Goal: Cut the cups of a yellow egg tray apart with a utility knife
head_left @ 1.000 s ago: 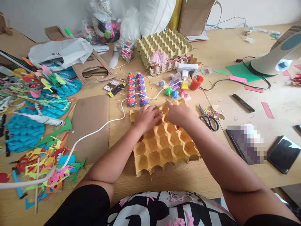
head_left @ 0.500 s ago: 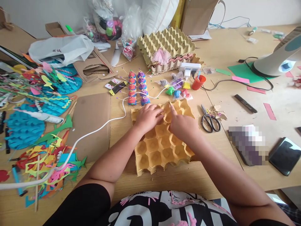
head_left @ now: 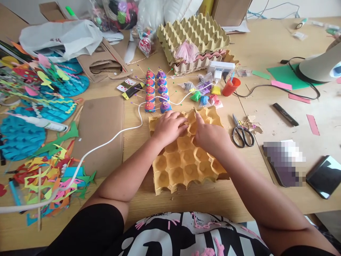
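A yellow-brown cardboard egg tray (head_left: 183, 160) lies on the table in front of me, its cups facing up. My left hand (head_left: 172, 128) rests over the tray's upper left part, fingers spread across the ridges, thumb toward the middle. On the tray's upper right part is my right hand (head_left: 210, 137). Its index finger stretches along a raised peak while the other fingers curl down against the cardboard, partly hidden. Just beyond the tray stand two rows of painted egg-cup caterpillars, one red and blue (head_left: 150, 93), the other purple and blue (head_left: 163, 91), with pin-like feelers.
Scissors (head_left: 241, 131) lie right of the tray, near an orange-red cup (head_left: 231, 87). A white cable (head_left: 106, 140) crosses the left side past flat cardboard (head_left: 99, 138) and paper scraps (head_left: 50, 181). More egg trays (head_left: 195, 33) are stacked at the back.
The camera view has shifted slightly, so the table's things appear a little higher. Both hands keep nearly the same places on the egg tray.
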Available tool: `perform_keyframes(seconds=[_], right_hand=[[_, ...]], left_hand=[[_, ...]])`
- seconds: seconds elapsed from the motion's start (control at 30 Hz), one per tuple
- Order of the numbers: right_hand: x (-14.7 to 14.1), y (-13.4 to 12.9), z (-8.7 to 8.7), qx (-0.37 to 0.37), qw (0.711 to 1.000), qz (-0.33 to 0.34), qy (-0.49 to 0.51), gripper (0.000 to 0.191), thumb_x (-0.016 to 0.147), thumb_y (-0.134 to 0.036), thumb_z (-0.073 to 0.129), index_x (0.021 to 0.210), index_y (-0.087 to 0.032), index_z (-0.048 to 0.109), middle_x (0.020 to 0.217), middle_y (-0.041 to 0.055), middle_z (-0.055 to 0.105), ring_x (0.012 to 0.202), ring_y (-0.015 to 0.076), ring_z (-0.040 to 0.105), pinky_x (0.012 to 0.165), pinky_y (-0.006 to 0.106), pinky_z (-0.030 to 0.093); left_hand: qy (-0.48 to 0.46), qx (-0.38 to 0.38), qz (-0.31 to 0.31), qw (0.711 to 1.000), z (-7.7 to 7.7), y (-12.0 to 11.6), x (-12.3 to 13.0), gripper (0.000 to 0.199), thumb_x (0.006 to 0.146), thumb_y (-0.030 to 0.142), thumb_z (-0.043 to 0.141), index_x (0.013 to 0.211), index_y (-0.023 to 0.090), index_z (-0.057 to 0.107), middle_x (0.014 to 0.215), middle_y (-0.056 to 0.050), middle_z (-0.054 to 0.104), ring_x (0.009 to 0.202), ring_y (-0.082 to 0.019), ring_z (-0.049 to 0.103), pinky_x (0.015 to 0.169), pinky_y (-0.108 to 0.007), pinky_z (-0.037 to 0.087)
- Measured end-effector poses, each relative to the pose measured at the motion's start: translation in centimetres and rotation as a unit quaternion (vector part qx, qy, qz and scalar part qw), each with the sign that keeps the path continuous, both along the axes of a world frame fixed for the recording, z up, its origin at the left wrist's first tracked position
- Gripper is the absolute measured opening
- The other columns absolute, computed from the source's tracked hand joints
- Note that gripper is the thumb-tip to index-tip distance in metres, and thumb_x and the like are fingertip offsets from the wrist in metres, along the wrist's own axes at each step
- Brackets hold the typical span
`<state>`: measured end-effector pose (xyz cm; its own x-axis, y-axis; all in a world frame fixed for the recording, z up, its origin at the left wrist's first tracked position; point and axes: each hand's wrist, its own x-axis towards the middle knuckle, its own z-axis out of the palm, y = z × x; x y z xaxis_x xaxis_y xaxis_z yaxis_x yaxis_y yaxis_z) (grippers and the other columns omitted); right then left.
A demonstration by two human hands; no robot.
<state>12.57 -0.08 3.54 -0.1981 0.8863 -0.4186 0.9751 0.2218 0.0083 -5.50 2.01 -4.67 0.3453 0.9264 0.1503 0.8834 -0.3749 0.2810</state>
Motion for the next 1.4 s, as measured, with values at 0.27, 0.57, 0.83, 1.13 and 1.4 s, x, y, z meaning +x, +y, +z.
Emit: perform_keyframes(seconds=[0.27, 0.57, 0.83, 1.13, 1.4], right_hand=[[-0.1, 2.2, 0.3, -0.007, 0.999, -0.014, 0.028, 0.078, 0.1, -0.023, 0.036, 0.175, -0.012, 0.017, 0.133, 0.0198, 0.075, 0.119, 0.0334, 0.072, 0.09, 0.042, 0.056], [-0.5, 3.9, 1.2, -0.046, 0.998, -0.021, 0.026, 0.082, 0.095, -0.022, 0.046, 0.173, -0.015, 0.021, 0.143, 0.0194, 0.07, 0.119, 0.0333, 0.072, 0.089, 0.041, 0.056], [-0.2, 0.4, 0.4, -0.001, 1.0, -0.005, -0.009, 0.077, 0.101, -0.022, 0.034, 0.175, -0.01, 0.013, 0.122, 0.0202, 0.079, 0.109, 0.0295, 0.077, 0.082, 0.038, 0.057], [0.0, -2.0, -0.2, 0.011, 0.999, 0.017, -0.036, 0.084, 0.102, -0.022, 0.037, 0.173, -0.004, -0.004, 0.101, 0.0195, 0.081, 0.091, 0.0302, 0.078, 0.068, 0.036, 0.054], [0.3, -2.3, -0.4, 0.015, 0.999, 0.018, -0.031, 0.079, 0.103, -0.02, 0.034, 0.174, -0.005, 0.003, 0.095, 0.0183, 0.081, 0.087, 0.0289, 0.077, 0.062, 0.034, 0.049]], left_hand=[[0.01, 0.009, 0.0, 1.0, -0.1, 0.0, 0.0, 0.034, 0.106, 0.047, 0.058, 0.126, 0.03, 0.079, 0.135, -0.008, 0.07, 0.129, -0.031, 0.057, 0.108, -0.044, 0.047], [0.006, -0.002, 0.008, 1.0, -0.1, 0.0, 0.1, 0.033, 0.104, 0.047, 0.061, 0.127, 0.031, 0.078, 0.136, -0.007, 0.07, 0.13, -0.032, 0.057, 0.106, -0.046, 0.049], [0.003, 0.013, 0.01, 1.0, -0.3, -0.1, 0.2, 0.034, 0.104, 0.048, 0.062, 0.127, 0.03, 0.079, 0.136, -0.008, 0.071, 0.13, -0.031, 0.058, 0.109, -0.045, 0.048], [-0.004, 0.015, 0.008, 1.0, -0.2, 0.0, 0.1, 0.033, 0.103, 0.047, 0.064, 0.128, 0.031, 0.079, 0.134, -0.008, 0.071, 0.129, -0.031, 0.058, 0.11, -0.045, 0.048], [0.003, 0.016, 0.004, 1.0, 0.0, -0.1, 0.1, 0.035, 0.103, 0.046, 0.064, 0.13, 0.029, 0.078, 0.134, -0.009, 0.072, 0.129, -0.032, 0.058, 0.108, -0.046, 0.049]])
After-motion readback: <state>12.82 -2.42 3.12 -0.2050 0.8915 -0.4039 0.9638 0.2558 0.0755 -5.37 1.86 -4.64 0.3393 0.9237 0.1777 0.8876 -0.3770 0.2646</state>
